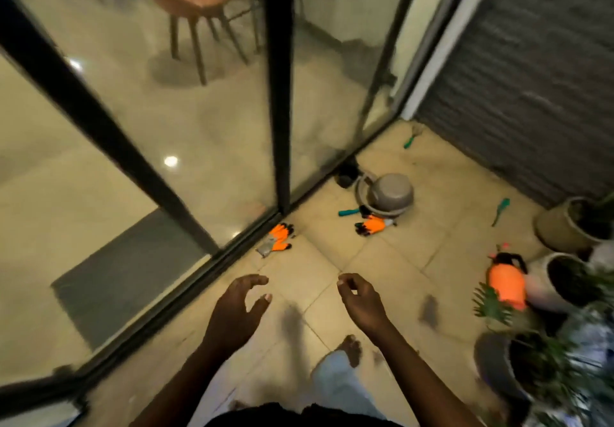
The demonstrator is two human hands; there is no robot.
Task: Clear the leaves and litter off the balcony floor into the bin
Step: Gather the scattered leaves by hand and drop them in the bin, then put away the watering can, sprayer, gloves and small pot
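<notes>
My left hand and my right hand hang over the tiled balcony floor, fingers loosely curled, holding nothing. On the floor ahead lie two orange-and-grey gloves: one beside the sliding door track, another near an overturned grey pot. A dark scrap of litter lies on the tiles to the right of my right hand. No bin is recognisable in view.
Glass sliding doors with black frames bound the left. Teal-handled garden tools lie scattered. An orange spray bottle and several plant pots crowd the right. My bare foot stands on the tiles.
</notes>
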